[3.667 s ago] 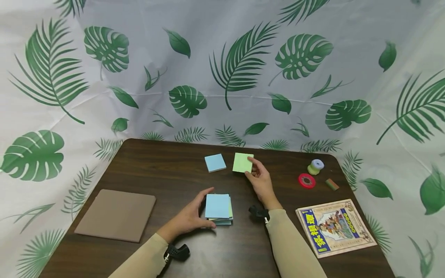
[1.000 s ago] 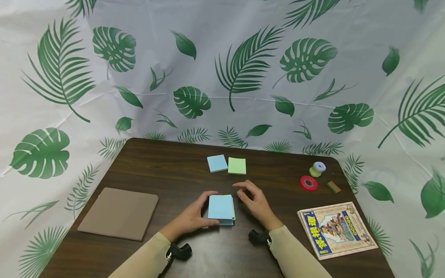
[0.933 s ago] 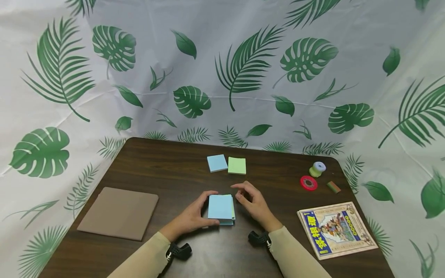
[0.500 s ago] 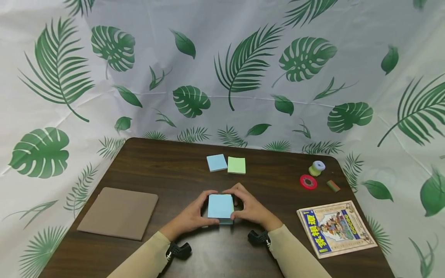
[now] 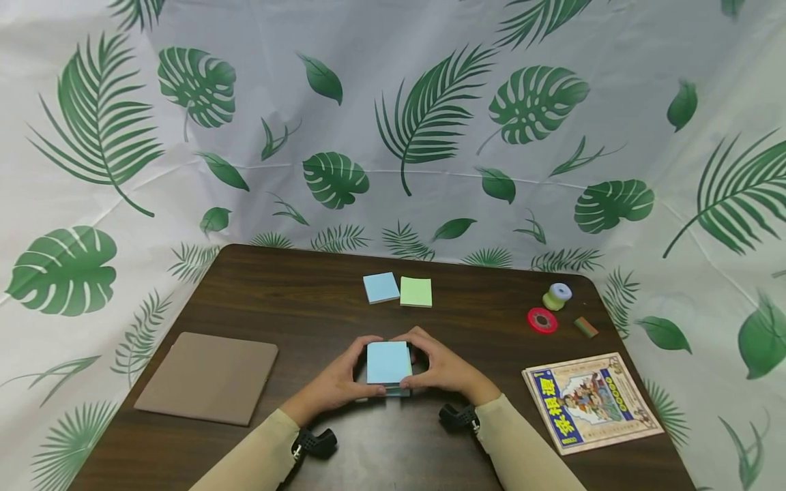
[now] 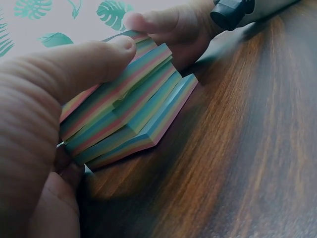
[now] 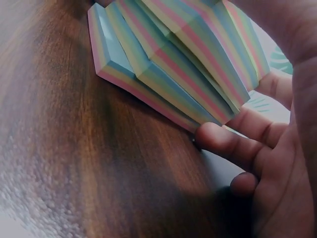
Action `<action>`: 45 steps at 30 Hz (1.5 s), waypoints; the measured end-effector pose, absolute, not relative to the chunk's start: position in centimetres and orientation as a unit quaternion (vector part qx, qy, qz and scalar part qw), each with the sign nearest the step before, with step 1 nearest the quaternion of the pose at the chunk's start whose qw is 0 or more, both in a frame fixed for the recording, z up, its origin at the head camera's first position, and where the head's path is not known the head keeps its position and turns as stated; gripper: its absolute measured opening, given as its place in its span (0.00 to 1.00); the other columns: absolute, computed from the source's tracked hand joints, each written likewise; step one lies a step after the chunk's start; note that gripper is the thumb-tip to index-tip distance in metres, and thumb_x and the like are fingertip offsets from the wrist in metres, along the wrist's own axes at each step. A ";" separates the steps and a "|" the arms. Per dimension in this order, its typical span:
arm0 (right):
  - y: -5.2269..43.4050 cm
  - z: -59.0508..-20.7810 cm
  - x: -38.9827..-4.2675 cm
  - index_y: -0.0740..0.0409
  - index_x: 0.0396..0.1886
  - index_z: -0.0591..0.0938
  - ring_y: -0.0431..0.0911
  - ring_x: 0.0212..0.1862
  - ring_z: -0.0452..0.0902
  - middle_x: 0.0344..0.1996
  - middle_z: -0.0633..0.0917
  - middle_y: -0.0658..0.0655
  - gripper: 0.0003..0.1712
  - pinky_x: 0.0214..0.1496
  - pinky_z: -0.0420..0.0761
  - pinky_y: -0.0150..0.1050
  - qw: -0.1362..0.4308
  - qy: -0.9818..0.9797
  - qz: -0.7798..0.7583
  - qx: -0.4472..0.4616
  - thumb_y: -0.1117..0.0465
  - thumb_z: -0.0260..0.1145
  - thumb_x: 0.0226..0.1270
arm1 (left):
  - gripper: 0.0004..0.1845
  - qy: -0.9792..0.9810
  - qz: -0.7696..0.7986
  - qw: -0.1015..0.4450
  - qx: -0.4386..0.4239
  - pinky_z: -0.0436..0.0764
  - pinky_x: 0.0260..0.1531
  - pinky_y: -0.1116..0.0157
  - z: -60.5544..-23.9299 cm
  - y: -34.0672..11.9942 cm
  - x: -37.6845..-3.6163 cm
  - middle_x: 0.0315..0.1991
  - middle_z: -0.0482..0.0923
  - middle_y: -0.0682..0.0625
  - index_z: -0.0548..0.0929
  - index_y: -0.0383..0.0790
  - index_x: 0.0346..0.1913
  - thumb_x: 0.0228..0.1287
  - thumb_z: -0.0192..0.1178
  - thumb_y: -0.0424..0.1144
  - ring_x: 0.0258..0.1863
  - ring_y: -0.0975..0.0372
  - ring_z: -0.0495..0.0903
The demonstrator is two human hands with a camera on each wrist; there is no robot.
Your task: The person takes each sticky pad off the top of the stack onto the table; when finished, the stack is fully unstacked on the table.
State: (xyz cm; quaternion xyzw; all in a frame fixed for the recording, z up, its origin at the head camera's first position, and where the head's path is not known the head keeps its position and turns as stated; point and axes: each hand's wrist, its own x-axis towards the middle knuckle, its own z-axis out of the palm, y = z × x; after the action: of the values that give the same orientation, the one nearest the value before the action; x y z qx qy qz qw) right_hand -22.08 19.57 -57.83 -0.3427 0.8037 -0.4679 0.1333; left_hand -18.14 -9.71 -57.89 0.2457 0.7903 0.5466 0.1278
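A stack of sticky note pads [image 5: 388, 363] with a light blue top sits between both hands at the middle of the table. My left hand [image 5: 341, 379] grips its left side, thumb at the near edge and fingers round the far edge. From the right, my right hand [image 5: 447, 369] holds it the same way, its thumb at the near right corner. In the left wrist view, striped pads [image 6: 124, 106] lie unevenly on one another, the lowest sticking out. Farther back, a blue sticky note pad [image 5: 381, 288] and a green sticky note pad [image 5: 416, 292] lie side by side.
On the dark wooden table [image 5: 307, 286], a brown flat board [image 5: 207, 378] lies at the left. Illustrated booklets [image 5: 591, 402] lie at the right. Behind them are a red ring [image 5: 542, 320], a blue-and-green spool [image 5: 557, 296] and a small striped block [image 5: 586, 327]. A leaf-print curtain [image 5: 368, 123] hangs behind.
My right hand has let go of the green pad, which now lies closer to the back blue pad. It has come nearer and taken hold of the stack, whose top pads look more aligned.
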 end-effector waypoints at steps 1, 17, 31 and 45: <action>19.6 -57.8 -22.1 0.29 0.74 0.77 0.45 0.56 0.74 0.60 0.78 0.44 0.42 0.58 0.78 0.40 0.135 0.805 -0.468 -0.339 0.46 0.86 0.62 | 0.50 0.791 0.546 0.127 0.246 0.71 0.72 0.47 -57.9 -9.7 -18.2 0.77 0.72 0.50 0.65 0.48 0.81 0.62 0.82 0.50 0.72 0.55 0.72; 20.0 -57.5 -22.3 0.33 0.77 0.74 0.48 0.54 0.75 0.59 0.78 0.50 0.41 0.57 0.79 0.42 0.149 0.788 -0.493 -0.338 0.50 0.82 0.67 | 0.52 0.799 0.536 0.126 0.242 0.65 0.77 0.39 -57.7 -9.7 -18.3 0.81 0.69 0.48 0.63 0.52 0.84 0.61 0.82 0.51 0.79 0.52 0.67; 20.5 -57.7 -23.4 0.42 0.80 0.70 0.46 0.48 0.74 0.57 0.79 0.54 0.44 0.49 0.76 0.42 0.158 0.743 -0.563 -0.326 0.62 0.80 0.69 | 0.54 0.803 0.529 0.127 0.243 0.62 0.81 0.38 -57.6 -9.7 -18.4 0.84 0.66 0.50 0.62 0.53 0.85 0.62 0.82 0.53 0.85 0.51 0.62; 20.9 -58.2 -23.6 0.65 0.83 0.59 0.46 0.60 0.87 0.65 0.83 0.60 0.49 0.57 0.88 0.38 0.145 0.667 -0.689 -0.244 0.73 0.76 0.70 | 0.54 0.807 0.524 0.139 0.237 0.63 0.80 0.38 -57.7 -9.7 -18.3 0.83 0.68 0.53 0.62 0.54 0.86 0.62 0.81 0.54 0.84 0.53 0.64</action>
State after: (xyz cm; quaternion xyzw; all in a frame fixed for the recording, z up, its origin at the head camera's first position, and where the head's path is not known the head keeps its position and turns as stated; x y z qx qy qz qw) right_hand -23.60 20.92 -58.22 -0.2441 0.6667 -0.6892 0.1446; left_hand -18.28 -9.66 -57.72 0.2366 0.8065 0.5238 0.1386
